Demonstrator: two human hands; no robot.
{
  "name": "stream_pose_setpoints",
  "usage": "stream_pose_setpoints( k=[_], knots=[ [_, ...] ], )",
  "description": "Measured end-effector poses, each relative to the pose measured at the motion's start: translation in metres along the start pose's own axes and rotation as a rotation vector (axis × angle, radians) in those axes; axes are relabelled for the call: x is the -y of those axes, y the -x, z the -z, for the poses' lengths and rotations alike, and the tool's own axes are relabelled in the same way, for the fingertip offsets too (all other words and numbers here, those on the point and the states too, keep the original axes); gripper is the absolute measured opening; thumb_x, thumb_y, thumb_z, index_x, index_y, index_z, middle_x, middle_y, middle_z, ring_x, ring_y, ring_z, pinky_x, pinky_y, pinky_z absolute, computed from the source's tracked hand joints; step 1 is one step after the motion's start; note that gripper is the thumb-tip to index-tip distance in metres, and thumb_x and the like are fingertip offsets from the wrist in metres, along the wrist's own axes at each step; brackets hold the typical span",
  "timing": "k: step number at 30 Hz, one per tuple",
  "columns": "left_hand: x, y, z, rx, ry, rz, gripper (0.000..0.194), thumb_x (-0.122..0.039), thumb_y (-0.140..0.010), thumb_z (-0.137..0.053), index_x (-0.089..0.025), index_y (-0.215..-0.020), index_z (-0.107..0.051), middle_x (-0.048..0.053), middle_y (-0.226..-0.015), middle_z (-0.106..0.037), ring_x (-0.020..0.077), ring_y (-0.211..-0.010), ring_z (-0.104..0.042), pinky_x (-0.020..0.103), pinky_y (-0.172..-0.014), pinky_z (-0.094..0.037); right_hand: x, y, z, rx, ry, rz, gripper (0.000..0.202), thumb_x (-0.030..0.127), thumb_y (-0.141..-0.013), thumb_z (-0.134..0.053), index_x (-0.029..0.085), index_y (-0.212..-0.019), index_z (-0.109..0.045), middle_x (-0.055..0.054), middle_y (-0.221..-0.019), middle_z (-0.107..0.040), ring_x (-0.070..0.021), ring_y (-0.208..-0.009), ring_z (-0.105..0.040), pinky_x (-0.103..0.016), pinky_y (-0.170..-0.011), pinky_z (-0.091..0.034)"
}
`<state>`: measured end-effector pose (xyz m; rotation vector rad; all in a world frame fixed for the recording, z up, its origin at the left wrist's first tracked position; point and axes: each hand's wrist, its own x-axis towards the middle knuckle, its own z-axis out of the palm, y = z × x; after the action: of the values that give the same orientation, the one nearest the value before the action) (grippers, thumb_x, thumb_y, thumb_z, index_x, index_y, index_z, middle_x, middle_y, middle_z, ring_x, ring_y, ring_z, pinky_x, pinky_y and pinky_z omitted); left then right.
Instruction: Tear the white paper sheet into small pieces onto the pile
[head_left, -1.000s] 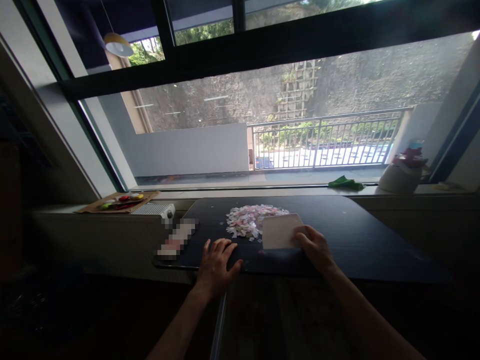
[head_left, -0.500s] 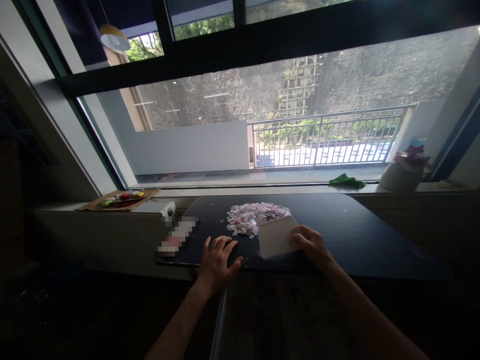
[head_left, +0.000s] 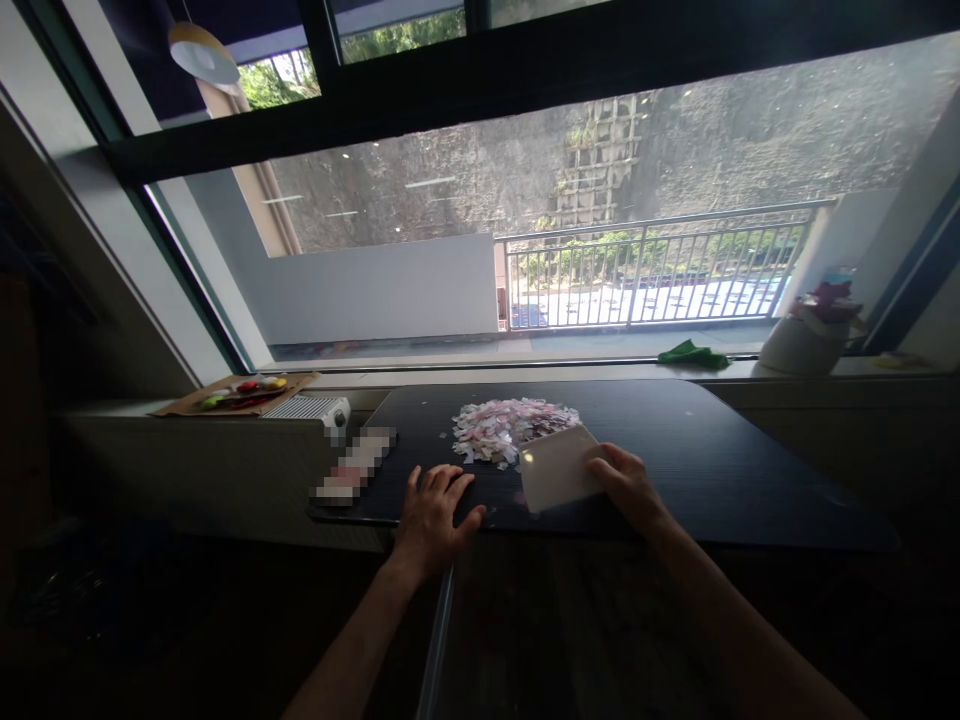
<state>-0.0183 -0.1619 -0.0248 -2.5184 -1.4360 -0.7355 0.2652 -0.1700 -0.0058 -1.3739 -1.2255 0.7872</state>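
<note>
In the head view, right of centre, the right hand (head_left: 630, 485) grips 1 pale card (head_left: 559, 470) near a mid-frame scrap heap (head_left: 499, 430), seemingly paper. Lower left of centre, the left hand (head_left: 435, 515) spreads open at the dark table's (head_left: 697, 460) edge.

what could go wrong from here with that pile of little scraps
The loose pile of scraps lies uncovered on the table, so a brisk move of the pale flat card in the right hand might scatter pieces. The left hand is close to the pile's near side; a careless shift could knock some scraps away.
</note>
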Motion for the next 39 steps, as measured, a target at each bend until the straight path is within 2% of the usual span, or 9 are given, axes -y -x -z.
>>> stream_pose_setpoints(
  k=[2, 7, 15, 24, 30, 36, 39],
  knots=[
    [-0.0002, 0.0000, 0.0000, -0.004, 0.001, -0.001, 0.037, -0.044, -0.085, -0.047, -0.024, -0.115, -0.057, 0.008, -0.121, -0.058, 0.0264, -0.118, -0.047, 0.057, -0.107, -0.023, -0.0003, -0.0001, 0.0004, 0.011, -0.019, 0.004, 0.022, 0.033, -0.063, -0.053, 0.017, -0.073, -0.064, -0.001, -0.067, -0.062, -0.0178, -0.064, -0.055, -0.028, -0.057, -0.042],
    [-0.0018, -0.0008, 0.0022, 0.014, 0.003, 0.009, 0.038, -0.044, -0.085, -0.047, -0.023, -0.116, -0.057, 0.008, -0.121, -0.058, 0.0267, -0.118, -0.046, 0.058, -0.108, -0.022, -0.0023, -0.0012, 0.0009, -0.144, -0.009, -0.015, 0.020, 0.034, -0.062, -0.051, 0.018, -0.068, -0.063, 0.001, -0.061, -0.059, -0.0157, -0.059, -0.051, -0.026, -0.053, -0.039],
    [-0.0027, -0.0019, 0.0038, 0.046, 0.002, 0.025, 0.041, -0.045, -0.086, -0.046, -0.021, -0.117, -0.057, 0.009, -0.122, -0.058, 0.0270, -0.120, -0.046, 0.058, -0.108, -0.021, -0.0023, -0.0003, 0.0007, -0.018, -0.049, -0.007, 0.022, 0.034, -0.063, -0.051, 0.017, -0.067, -0.063, 0.002, -0.060, -0.056, -0.0139, -0.057, -0.049, -0.025, -0.051, -0.037],
    [-0.0003, -0.0007, 0.0007, 0.001, 0.003, 0.002, 0.040, -0.046, -0.086, -0.046, -0.024, -0.117, -0.058, 0.008, -0.121, -0.058, 0.0265, -0.118, -0.047, 0.057, -0.108, -0.022, 0.0021, 0.0022, 0.0000, 0.026, -0.050, 0.005, 0.020, 0.035, -0.061, -0.052, 0.017, -0.063, -0.061, 0.001, -0.058, -0.055, -0.0143, -0.057, -0.048, -0.026, -0.052, -0.037],
    [0.0007, -0.0006, -0.0007, 0.013, -0.004, 0.007, 0.041, -0.046, -0.086, -0.047, -0.023, -0.117, -0.057, 0.008, -0.122, -0.058, 0.0269, -0.119, -0.046, 0.057, -0.108, -0.021, 0.0000, 0.0012, -0.0004, -0.054, -0.050, 0.042, 0.023, 0.037, -0.064, -0.053, 0.017, -0.072, -0.063, 0.000, -0.064, -0.059, -0.0155, -0.061, -0.052, -0.027, -0.056, -0.041],
    [-0.0003, -0.0005, -0.0006, 0.005, 0.004, 0.011, 0.039, -0.045, -0.085, -0.048, -0.024, -0.117, -0.057, 0.008, -0.121, -0.058, 0.0265, -0.118, -0.046, 0.057, -0.108, -0.020, 0.0008, 0.0015, -0.0002, -0.010, 0.009, 0.040, 0.026, 0.038, -0.065, -0.056, 0.017, -0.077, -0.065, -0.003, -0.071, -0.064, -0.0187, -0.067, -0.058, -0.029, -0.058, -0.045],
    [-0.0016, -0.0004, 0.0006, 0.015, 0.008, 0.014, 0.040, -0.045, -0.085, -0.048, -0.023, -0.117, -0.057, 0.008, -0.121, -0.058, 0.0268, -0.118, -0.046, 0.057, -0.108, -0.021, -0.0012, 0.0007, 0.0015, -0.031, -0.009, 0.039, 0.026, 0.039, -0.065, -0.056, 0.017, -0.077, -0.065, -0.003, -0.072, -0.064, -0.0189, -0.067, -0.058, -0.029, -0.059, -0.046]
  ],
)
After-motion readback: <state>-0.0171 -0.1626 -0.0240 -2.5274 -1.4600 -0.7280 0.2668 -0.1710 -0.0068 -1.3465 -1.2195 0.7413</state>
